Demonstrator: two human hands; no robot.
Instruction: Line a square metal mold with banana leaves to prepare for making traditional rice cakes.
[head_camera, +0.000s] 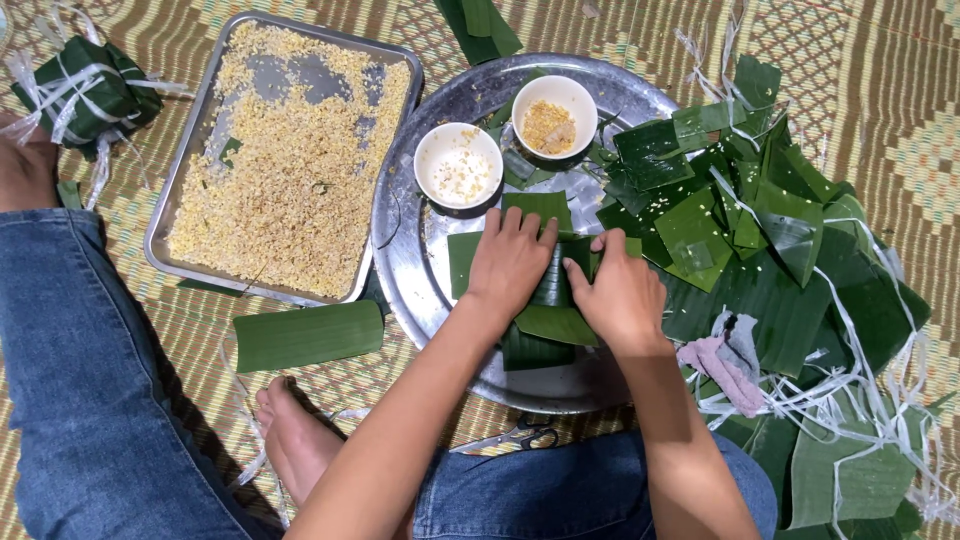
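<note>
My left hand (508, 262) lay flat, fingers spread, pressing down on the folded banana leaves (545, 300) at the middle of the round metal tray (420, 260). My right hand (625, 295) sat just beside it, fingers curled over the right edge of the same leaves, thumb tucked toward the fold. Neither hand had lifted the leaves; both bore down on them, so the leaf bundle lay directly beneath and between my palms, with its lower end showing below my wrists. Two white bowls stood on the tray just beyond my fingertips: the nearer bowl (458, 165) nearly empty, the farther bowl (553, 115) holding yellow grain. A rectangular pan of rice (290, 160) lay to the left, touching the tray's rim. A loose leaf strip (308, 335) lay below the pan. Scissors (515, 436) rested near my knee. A heap of cut leaves (780, 260) lay to the right.
</note>
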